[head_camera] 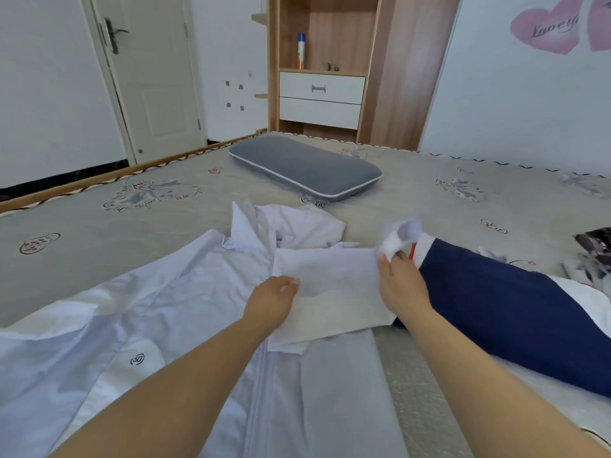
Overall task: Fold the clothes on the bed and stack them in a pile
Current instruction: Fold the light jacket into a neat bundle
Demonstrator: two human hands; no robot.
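Across the bed (99,246) lies a pale blue shirt (139,312), its sleeve folded over the middle. Left hand (269,300) presses the sleeve flat with relaxed fingers; right hand (401,285) pinches the white cuff (398,236). Just right sits a navy garment (515,312); a grey pillow (304,166) lies far.

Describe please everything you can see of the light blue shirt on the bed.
The light blue shirt lies spread across the near part of the bed, wrinkled, of thin woven cloth as it looks. Its collar points toward the grey pillow. A small round "50" mark sits on a lighter patch near the bottom. One sleeve is folded across the front: the left hand presses on it, and the right hand pinches its cuff end. A navy garment lies beside it on the right.
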